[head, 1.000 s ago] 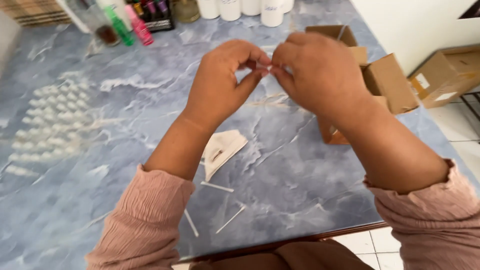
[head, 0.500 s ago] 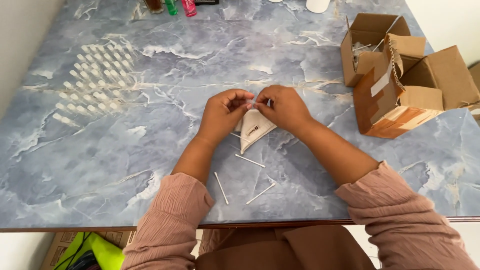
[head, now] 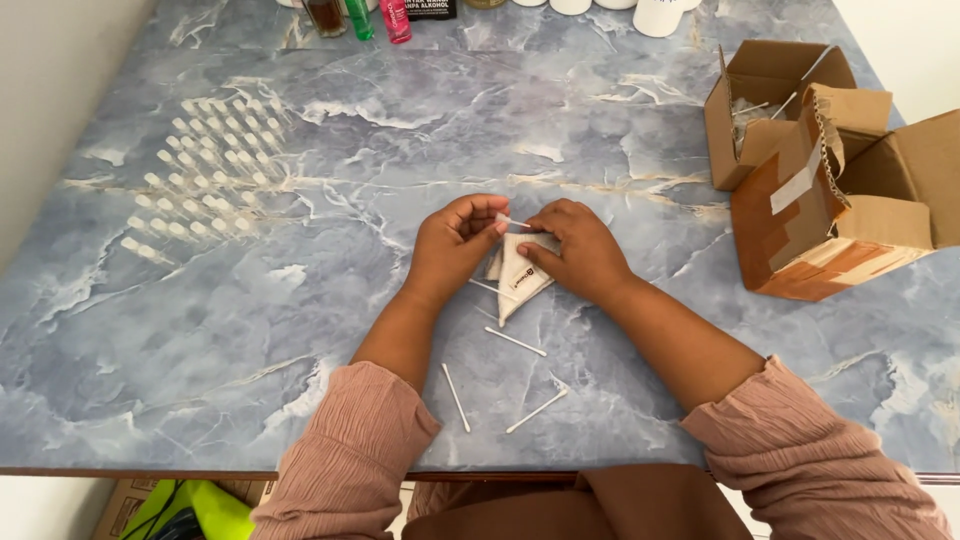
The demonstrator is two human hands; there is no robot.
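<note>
Your left hand (head: 455, 243) fingers pinching thin white stick (head: 512, 222): light, bendable, gripping mid-shaft. Right hand (head: 580, 250) fingers pressing soft paper packet (head: 520, 275) onto desk (head: 300, 330).

1. the table (head: 620, 130) under the hands is blue-grey marble with white and tan veins;
2. the paper packet (head: 520, 275) beneath the right hand (head: 580, 250) is cream-white with a small dark mark;
3. the swabs (head: 455, 397) near the left hand (head: 455, 245) are white;
4. both sleeves (head: 350, 450) are dusty pink, finely ribbed;
5. the boxes (head: 830, 200) right of the right hand are brown cardboard with pale tape.
</note>
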